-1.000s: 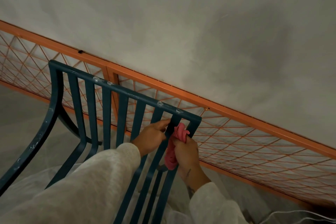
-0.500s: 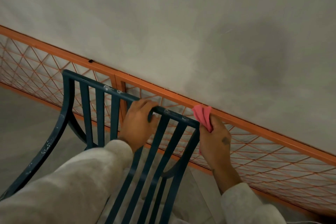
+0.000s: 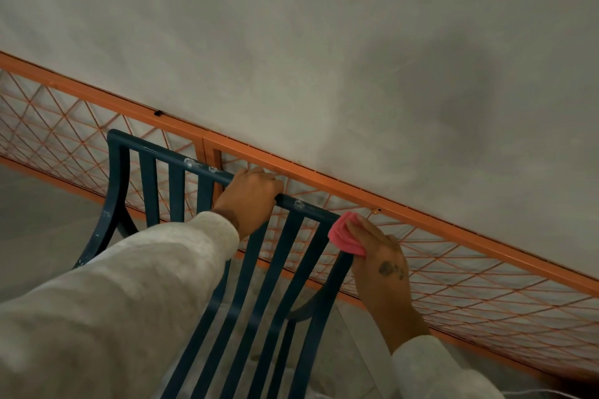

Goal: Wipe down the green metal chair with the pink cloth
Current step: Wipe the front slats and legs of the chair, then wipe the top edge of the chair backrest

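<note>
The green metal chair (image 3: 176, 185) shows its slatted back from above, with white scuffs on the top rail. My left hand (image 3: 249, 196) grips that top rail near its middle. The pink cloth (image 3: 345, 235) is bunched against the right upright of the chair back, just under the top corner. My right hand (image 3: 381, 264) holds the cloth and presses it on that upright. The seat is mostly hidden under my left sleeve.
An orange metal frame (image 3: 421, 215) with diagonal wire mesh runs along the base of a grey wall (image 3: 324, 58) right behind the chair. Pale floor (image 3: 42, 230) lies to the left. White sheeting lies below the chair.
My right hand has slid the cloth from the top right corner of the back down onto the right upright. My left hand stays on the top rail, where it moved from a slat.
</note>
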Demonstrator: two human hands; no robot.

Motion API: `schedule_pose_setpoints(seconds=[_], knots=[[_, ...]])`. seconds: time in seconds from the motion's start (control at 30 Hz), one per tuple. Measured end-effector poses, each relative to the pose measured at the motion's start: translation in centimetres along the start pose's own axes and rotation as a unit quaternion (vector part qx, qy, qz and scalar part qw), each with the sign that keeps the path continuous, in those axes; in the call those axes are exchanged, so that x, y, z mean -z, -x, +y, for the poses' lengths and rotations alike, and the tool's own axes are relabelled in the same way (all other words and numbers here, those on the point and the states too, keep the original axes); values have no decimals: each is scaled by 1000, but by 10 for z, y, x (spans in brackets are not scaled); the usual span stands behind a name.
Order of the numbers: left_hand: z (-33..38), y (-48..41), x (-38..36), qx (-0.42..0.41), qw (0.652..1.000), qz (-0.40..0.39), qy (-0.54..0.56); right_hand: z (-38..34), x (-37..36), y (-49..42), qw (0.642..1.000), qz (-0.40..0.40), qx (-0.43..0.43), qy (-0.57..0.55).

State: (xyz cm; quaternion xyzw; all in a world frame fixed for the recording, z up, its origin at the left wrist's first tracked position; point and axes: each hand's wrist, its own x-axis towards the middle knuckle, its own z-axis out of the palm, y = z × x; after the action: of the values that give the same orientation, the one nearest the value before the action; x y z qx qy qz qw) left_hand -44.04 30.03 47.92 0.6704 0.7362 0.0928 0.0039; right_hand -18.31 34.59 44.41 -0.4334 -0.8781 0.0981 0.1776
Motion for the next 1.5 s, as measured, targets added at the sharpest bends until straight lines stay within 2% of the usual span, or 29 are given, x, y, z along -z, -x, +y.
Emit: schedule_pose_setpoints(seconds=[0.13, 0.17, 0.23, 0.33, 0.37, 0.47, 0.53, 0.63, 0.77, 0.93, 1.03, 1.13, 1.23, 1.37, 1.5], knots=[[-2, -2, -1, 4, 1000, -8, 12, -39, 2, -25, 990, 13, -137, -34], [-2, -2, -1, 8, 1000, -15, 15, -51, 1, -29, 991, 11, -131, -24], [-1, -3, 3, 10, 999, -27, 22, -66, 3, -27, 997, 43, -53, -37], [-1, -3, 4, 10, 999, -28, 15, -38, -3, -9, 996, 43, 4, -76], [-1, -3, 4, 10, 999, -30, 11, -26, 0, -2, 997, 50, 17, -49], [1, -2, 7, 10, 999, -35, 2, -9, 14, 10, 996, 78, -15, -33], [4, 0, 10, 10, 999, -36, -9, -14, 26, 11, 985, 78, -96, -118], [7, 8, 14, 16, 999, -45, 17, -19, 49, 9, 916, 24, -301, -264], [19, 34, 31, 4, 992, -15, 129, -18, 71, 19, 847, 41, -339, -407], [28, 92, 54, 70, 984, -19, 161, -29, 79, 28, 753, 1, -365, -548], [19, 123, 71, 123, 981, -30, 146, -45, 82, 31, 723, -37, -353, -593], [7, 138, 91, 152, 978, -26, 139, -63, 84, 34, 718, -58, -347, -601], [-12, 131, 96, 147, 980, -29, 127, -78, 81, 33, 735, -69, -341, -583], [-46, 108, 89, 108, 983, -14, 149, -95, 69, 34, 747, -38, -372, -550], [-88, 88, 75, 45, 988, -37, 142, -120, 53, 36, 746, 11, -408, -527]])
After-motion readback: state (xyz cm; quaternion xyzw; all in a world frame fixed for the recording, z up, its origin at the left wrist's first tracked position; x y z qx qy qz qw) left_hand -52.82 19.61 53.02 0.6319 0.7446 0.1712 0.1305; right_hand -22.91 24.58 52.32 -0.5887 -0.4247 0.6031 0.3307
